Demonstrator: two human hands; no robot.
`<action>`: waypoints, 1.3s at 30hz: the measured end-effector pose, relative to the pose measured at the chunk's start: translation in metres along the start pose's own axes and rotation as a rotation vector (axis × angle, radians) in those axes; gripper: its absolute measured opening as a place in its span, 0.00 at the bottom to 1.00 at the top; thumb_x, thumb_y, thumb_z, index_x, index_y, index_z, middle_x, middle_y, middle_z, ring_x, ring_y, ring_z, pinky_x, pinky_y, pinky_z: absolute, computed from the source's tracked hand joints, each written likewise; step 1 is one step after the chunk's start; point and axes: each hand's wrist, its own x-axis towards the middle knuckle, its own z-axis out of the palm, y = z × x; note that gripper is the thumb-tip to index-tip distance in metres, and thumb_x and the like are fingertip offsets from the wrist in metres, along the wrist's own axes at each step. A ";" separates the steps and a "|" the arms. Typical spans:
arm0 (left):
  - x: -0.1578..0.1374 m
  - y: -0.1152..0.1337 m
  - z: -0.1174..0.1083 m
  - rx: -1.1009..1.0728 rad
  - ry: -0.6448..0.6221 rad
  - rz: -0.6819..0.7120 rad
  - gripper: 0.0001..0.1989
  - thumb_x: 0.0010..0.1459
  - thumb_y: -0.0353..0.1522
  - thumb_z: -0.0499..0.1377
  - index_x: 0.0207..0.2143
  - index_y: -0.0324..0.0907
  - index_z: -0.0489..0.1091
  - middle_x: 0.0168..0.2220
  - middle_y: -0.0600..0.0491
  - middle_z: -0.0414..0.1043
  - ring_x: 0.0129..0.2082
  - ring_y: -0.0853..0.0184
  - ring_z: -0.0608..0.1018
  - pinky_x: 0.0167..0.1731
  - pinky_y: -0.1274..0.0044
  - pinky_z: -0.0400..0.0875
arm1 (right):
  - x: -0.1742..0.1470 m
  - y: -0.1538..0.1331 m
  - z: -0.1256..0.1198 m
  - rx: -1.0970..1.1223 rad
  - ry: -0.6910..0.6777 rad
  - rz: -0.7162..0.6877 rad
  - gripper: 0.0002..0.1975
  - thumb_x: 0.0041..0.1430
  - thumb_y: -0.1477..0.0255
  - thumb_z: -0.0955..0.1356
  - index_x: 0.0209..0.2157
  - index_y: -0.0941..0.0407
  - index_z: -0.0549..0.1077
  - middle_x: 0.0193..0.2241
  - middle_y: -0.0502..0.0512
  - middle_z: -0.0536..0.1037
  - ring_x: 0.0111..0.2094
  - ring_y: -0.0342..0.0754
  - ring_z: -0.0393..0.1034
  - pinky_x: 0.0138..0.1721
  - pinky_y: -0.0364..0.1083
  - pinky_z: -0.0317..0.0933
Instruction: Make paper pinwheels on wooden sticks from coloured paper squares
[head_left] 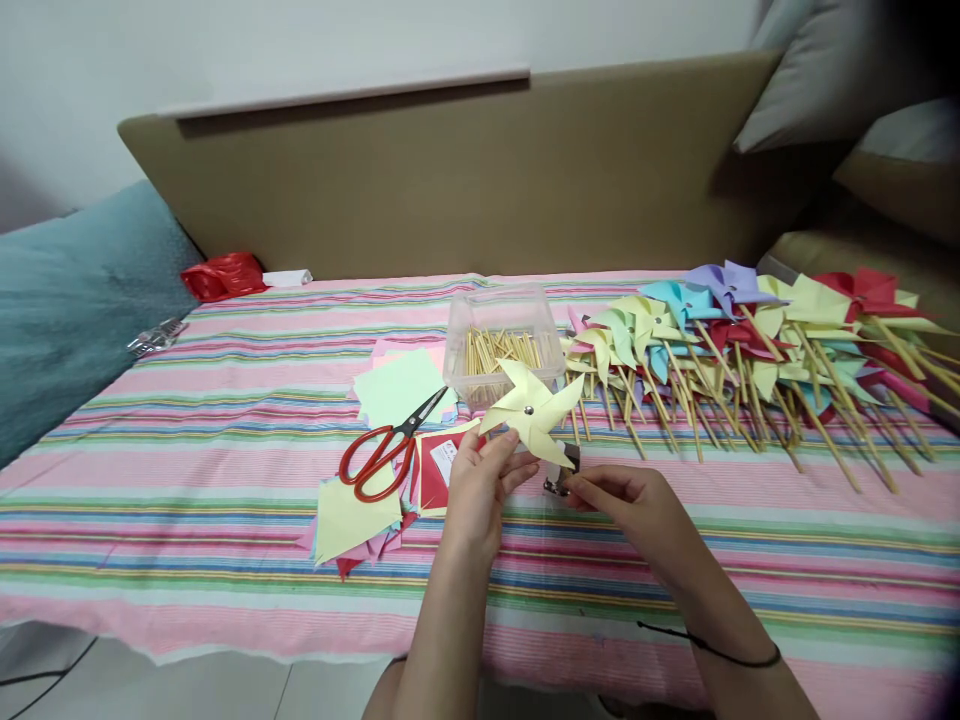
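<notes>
A pale yellow paper pinwheel [532, 408] with a metal fastener at its centre is held up by my left hand [484, 480], its thumb and fingers closed at the lower left side. Just below the pinwheel's right blade, my right hand [622, 500] is closed in a pinch. Its fingertips meet beside a small black and metallic object [556, 486], partly covered by the pinwheel. Whether the fingers grip that object or something thin next to it cannot be made out. Behind the pinwheel stands a clear plastic box [551, 345] of short wooden sticks [487, 350].
Red-handled scissors [382, 460] lie over stacks of coloured paper squares [360, 520] at the left. Many finished pinwheels on sticks [720, 350] are piled at the right. A red plastic bag [225, 277] sits at the far left of the striped cloth [187, 450].
</notes>
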 end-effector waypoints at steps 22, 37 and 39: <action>0.003 0.011 -0.015 0.763 0.195 0.759 0.03 0.53 0.34 0.61 0.29 0.47 0.75 0.54 0.49 0.65 0.57 0.57 0.63 0.57 0.66 0.52 | -0.002 -0.003 -0.015 -0.451 -0.079 -0.221 0.13 0.59 0.67 0.65 0.25 0.55 0.76 0.26 0.53 0.79 0.31 0.51 0.73 0.34 0.46 0.63; 0.011 0.002 -0.019 0.617 0.150 0.525 0.16 0.56 0.42 0.58 0.23 0.41 0.74 0.55 0.44 0.65 0.58 0.56 0.65 0.56 0.66 0.56 | 0.000 0.002 -0.012 -0.551 -0.045 -0.240 0.13 0.58 0.68 0.63 0.23 0.55 0.74 0.24 0.51 0.78 0.29 0.50 0.71 0.28 0.43 0.60; 0.012 0.003 -0.019 0.638 0.138 0.525 0.16 0.56 0.42 0.57 0.23 0.41 0.74 0.53 0.45 0.67 0.57 0.57 0.65 0.56 0.66 0.56 | 0.000 0.002 -0.013 -0.560 -0.033 -0.250 0.12 0.57 0.69 0.63 0.23 0.55 0.74 0.24 0.51 0.78 0.29 0.49 0.71 0.28 0.43 0.59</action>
